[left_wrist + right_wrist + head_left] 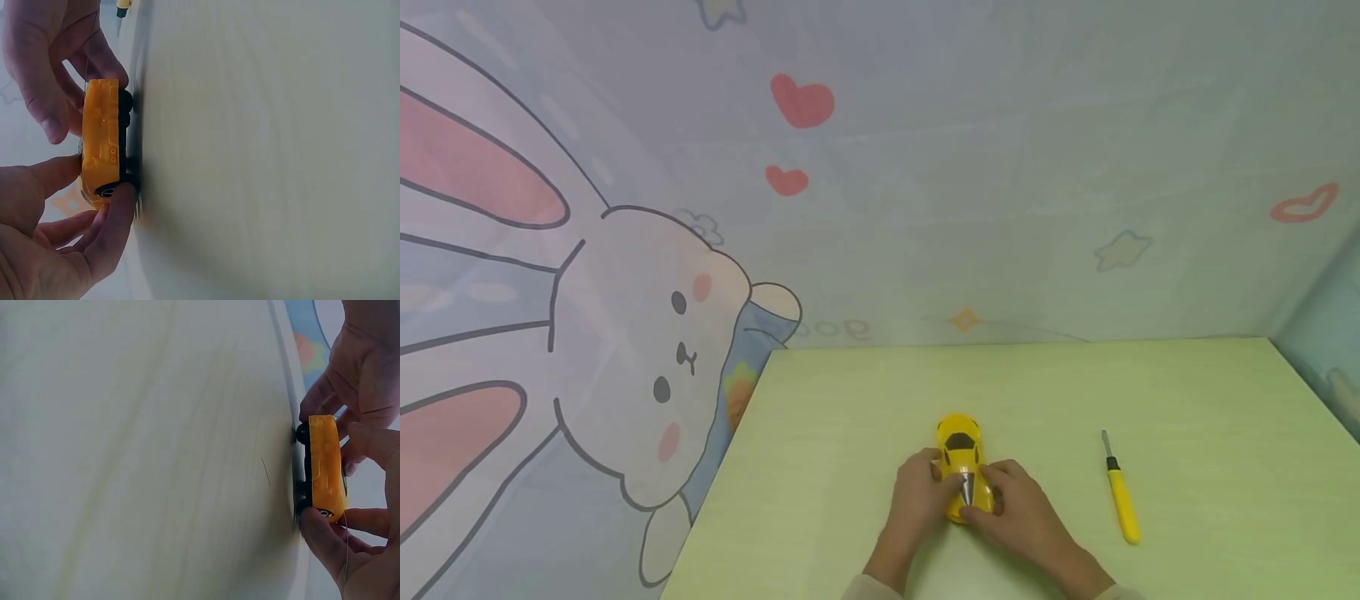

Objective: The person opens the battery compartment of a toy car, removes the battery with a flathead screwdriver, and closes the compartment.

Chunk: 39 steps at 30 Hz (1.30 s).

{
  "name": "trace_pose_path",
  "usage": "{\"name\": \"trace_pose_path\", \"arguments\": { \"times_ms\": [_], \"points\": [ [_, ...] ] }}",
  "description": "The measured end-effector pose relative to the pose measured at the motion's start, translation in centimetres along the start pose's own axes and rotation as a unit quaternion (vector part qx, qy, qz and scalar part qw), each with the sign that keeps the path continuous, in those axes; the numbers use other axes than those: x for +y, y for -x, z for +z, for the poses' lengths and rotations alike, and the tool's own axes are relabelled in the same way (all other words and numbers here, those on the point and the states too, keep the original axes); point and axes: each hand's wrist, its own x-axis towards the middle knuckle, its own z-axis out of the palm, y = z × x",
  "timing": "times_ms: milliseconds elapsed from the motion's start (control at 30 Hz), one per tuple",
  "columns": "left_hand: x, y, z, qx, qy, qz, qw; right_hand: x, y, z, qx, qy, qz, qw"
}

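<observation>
A yellow toy car point(957, 427) with dark windows sits low over the light green table, its length pointing away from me. My left hand point(919, 490) grips its left side, thumb on top and a finger beside a black wheel point(107, 189) in the left wrist view. On the opposite side, my right hand point(1024, 515) holds the car with its thumb near the back end and fingers along the flank. The right wrist view shows a right fingertip against a wheel point(304, 506). Part of the roof is covered by the thumbs.
A screwdriver point(1122, 498) with a yellow handle lies on the table point(1217, 433) to the right of my right hand. Behind the table hangs a cloth backdrop point(1000, 167) printed with a rabbit, hearts and stars.
</observation>
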Motion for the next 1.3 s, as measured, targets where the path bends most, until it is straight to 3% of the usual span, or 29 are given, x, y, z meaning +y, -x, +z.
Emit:
{"name": "trace_pose_path", "arguments": {
  "times_ms": [367, 567, 833, 967, 1167, 1300],
  "points": [
    [0.3, 0.5, 0.9, 0.012, 0.041, -0.017, 0.999, 0.0, 0.1, 0.4, 0.009, 0.057, 0.003, 0.998],
    [0.6, 0.6, 1.0, -0.002, 0.067, -0.029, 0.9973, 0.1, 0.0, 0.4, 0.015, 0.07, 0.005, 0.997],
    [0.6, 0.5, 0.3, -0.03, 0.062, -0.026, 0.9973, 0.7, -0.3, 0.6, 0.023, 0.055, 0.01, 0.998],
    [0.4, 0.3, -0.2, -0.024, 0.04, 0.003, 0.9989, 1.2, -0.5, 0.4, 0.024, 0.041, 0.01, 0.999],
    [0.3, -0.1, -1.0, 0.015, -0.034, 0.078, 0.9962, 2.1, -0.7, -0.1, 0.008, 0.014, 0.002, 1.0],
    [0.4, -0.3, -1.5, -0.007, -0.039, 0.115, 0.9926, 2.4, -0.8, -0.3, 0.002, 0.013, -0.005, 1.0]
  ]
}}
